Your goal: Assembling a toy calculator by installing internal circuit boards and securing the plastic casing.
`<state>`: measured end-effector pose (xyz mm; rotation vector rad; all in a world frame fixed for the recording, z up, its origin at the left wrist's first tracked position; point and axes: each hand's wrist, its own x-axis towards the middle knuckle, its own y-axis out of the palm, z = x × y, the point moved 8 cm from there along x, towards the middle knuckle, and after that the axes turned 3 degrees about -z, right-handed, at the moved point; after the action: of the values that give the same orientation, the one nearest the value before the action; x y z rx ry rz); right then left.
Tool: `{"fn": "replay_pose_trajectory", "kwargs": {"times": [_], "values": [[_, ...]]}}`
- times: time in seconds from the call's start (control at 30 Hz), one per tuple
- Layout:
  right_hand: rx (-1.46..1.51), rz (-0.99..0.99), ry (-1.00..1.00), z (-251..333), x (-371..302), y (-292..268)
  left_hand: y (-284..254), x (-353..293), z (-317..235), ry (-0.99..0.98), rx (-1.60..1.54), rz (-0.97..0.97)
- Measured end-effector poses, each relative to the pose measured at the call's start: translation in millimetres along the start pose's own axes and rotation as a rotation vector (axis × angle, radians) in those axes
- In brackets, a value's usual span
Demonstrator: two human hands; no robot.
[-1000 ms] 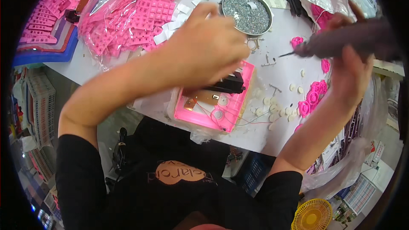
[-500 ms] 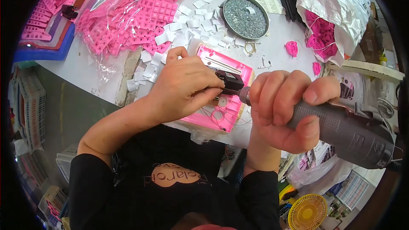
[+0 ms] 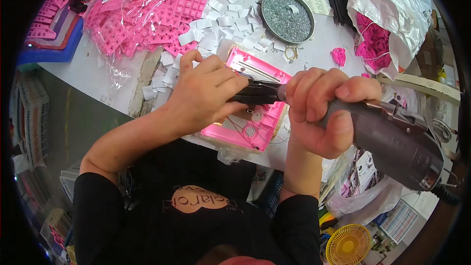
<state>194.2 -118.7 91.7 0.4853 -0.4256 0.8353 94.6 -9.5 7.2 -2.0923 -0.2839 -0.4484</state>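
Observation:
My left hand [image 3: 206, 91] pinches a long black plastic part [image 3: 256, 93] over a shallow pink plastic case [image 3: 274, 126]. Wrapped around a dark grey electric screwdriver [image 3: 392, 140], my right hand [image 3: 321, 113] keeps its tip end against or just beside the black part's right end. The bit itself is hidden. Inside the case lie thin red wires [image 3: 234, 132], a small round white piece [image 3: 256, 116] and long metal rods [image 3: 257, 71]. My left fingers cover part of the case's middle.
Beyond the case stands a round tin of small screws [image 3: 288, 18]. Many white paper slips [image 3: 211, 39] lie left of it, beside a clear bag of pink keypad-like pieces [image 3: 147, 14]. At right, a white bag [image 3: 392, 0] holds pink parts. A yellow basket [image 3: 348, 244] is lower right.
The black part has turned in my left fingers and now shows a longer, flatter side. My right hand and the screwdriver have shifted slightly left and up. The whole view has moved a little.

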Motion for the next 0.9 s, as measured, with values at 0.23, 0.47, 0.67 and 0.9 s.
{"fn": "replay_pose_trajectory", "kwargs": {"times": [0.23, 0.47, 0.67, 0.9], "values": [[0.094, -0.014, 0.021, -11.7, -5.2, 5.4, 4.1, -3.6, 10.5, -0.014, -0.155, -0.004], [0.058, 0.014, 0.07, -23.0, -5.4, 8.4, 4.2, -3.5, 10.8, 0.0, -0.157, -0.026], [-0.007, 0.039, 0.123, -27.5, -7.8, 15.1, 8.8, -6.3, 9.6, 0.011, -0.185, -0.008], [-0.004, 0.159, 0.162, -32.3, -2.5, 10.0, 6.4, -6.6, 7.9, 0.012, -0.168, -0.018]]}}
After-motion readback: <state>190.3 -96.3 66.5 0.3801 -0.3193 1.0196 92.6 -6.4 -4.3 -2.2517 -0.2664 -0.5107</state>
